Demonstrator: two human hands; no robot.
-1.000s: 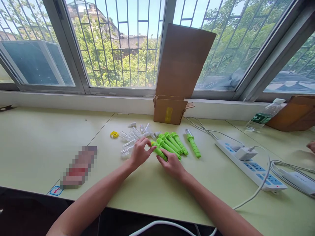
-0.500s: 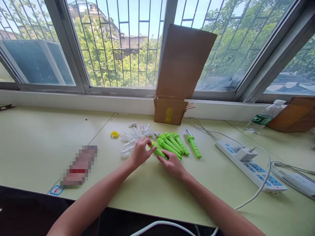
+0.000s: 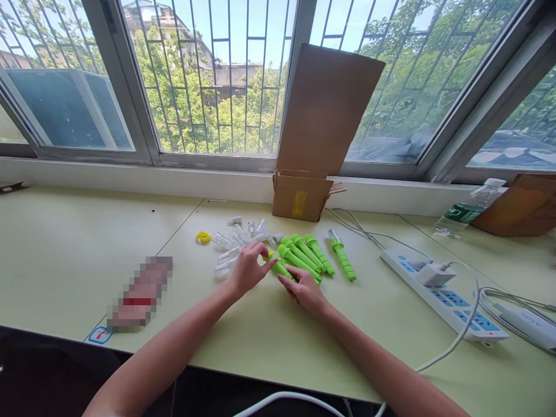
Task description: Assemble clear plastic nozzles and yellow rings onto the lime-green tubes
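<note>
My right hand [image 3: 304, 286] is closed around the lower part of a green plastic handle [image 3: 281, 269], which slants up and left. At its upper end my left hand [image 3: 249, 267] is closed, thumb and fingers pinching a small yellow ring [image 3: 270, 255] there; the fingers partly hide it. Several more green ribbed handles [image 3: 299, 255] lie just right of my hands. Farther right, another green handle [image 3: 344, 260] has a clear tube [image 3: 333, 235] on its end. Several clear plastic tubes [image 3: 221, 240] and small white pieces [image 3: 234, 220] lie beyond my left hand.
Yellow rings [image 3: 202, 237] lie left of the tubes. A cardboard box [image 3: 299, 197] stands at the back by the window. On the right are a white power strip [image 3: 443, 295] with cables and a tilted water bottle [image 3: 467, 211]. A pixelated object [image 3: 141, 295] lies on the left.
Both hands stay nearly in place on the green handle. The whole view has shifted very slightly; nothing on the table has visibly moved.
</note>
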